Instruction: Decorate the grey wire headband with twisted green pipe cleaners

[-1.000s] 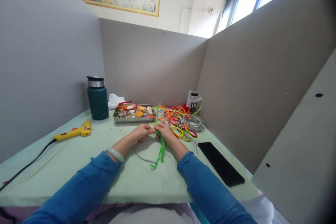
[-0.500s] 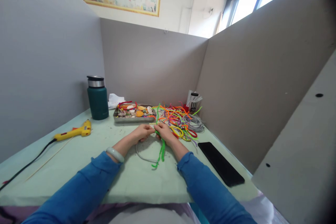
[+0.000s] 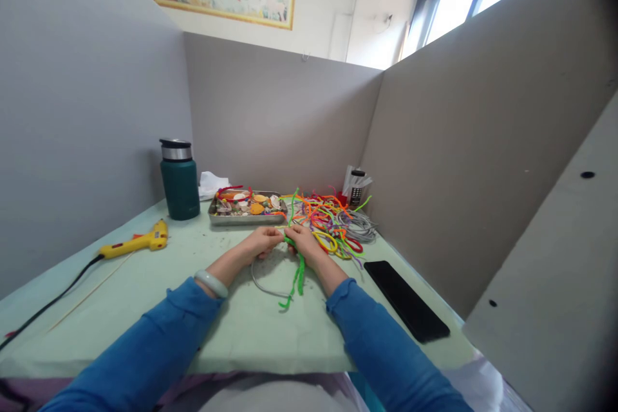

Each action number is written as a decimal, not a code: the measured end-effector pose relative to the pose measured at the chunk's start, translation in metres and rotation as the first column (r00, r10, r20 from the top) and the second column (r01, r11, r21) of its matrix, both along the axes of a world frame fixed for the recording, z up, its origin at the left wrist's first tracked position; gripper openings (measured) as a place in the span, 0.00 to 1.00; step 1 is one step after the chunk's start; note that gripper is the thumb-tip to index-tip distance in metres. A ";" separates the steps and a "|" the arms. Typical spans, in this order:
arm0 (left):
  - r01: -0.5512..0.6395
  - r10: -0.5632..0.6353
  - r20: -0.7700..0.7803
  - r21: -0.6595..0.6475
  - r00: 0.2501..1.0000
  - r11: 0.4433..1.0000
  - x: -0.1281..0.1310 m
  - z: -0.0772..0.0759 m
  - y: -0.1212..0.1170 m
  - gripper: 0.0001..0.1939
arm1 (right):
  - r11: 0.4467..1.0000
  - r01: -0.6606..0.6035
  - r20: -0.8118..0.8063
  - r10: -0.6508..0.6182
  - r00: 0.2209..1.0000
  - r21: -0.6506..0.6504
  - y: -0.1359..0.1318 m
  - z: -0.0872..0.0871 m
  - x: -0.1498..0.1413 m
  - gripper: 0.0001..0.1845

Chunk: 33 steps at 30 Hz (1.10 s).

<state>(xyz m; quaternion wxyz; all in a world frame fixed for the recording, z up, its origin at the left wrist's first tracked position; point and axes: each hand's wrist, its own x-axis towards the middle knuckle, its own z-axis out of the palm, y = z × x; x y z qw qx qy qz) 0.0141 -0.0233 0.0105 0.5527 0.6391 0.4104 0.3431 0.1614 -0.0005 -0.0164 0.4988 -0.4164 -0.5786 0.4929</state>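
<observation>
My left hand [image 3: 261, 244] and my right hand [image 3: 303, 241] meet at the middle of the pale green table [image 3: 145, 283], both with fingers curled. Between them they pinch a green pipe cleaner [image 3: 298, 275], whose doubled strands trail toward me from under my right hand and whose far end rises behind the fingers. A thin grey wire hoop [image 3: 263, 284] curves on the table from under my left hand. Right behind my hands lies a tangled heap of coloured pipe cleaners [image 3: 333, 219].
A metal tray [image 3: 244, 219] of small coloured pieces sits behind my left hand. A dark green flask [image 3: 179, 179] stands at the back left, a yellow glue gun [image 3: 136, 243] with its black cord lies left, and a black phone [image 3: 405, 300] lies right. Grey partitions enclose the table.
The trailing green strands have shifted slightly to the right and the far green end has swung a little. Both hands stay in the same place.
</observation>
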 end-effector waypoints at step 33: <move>-0.020 0.023 -0.041 0.076 0.999 0.997 0.001 -0.005 0.005 0.20 | 0.996 -0.026 -0.016 0.025 1.000 -0.090 -0.005 0.006 0.001 0.13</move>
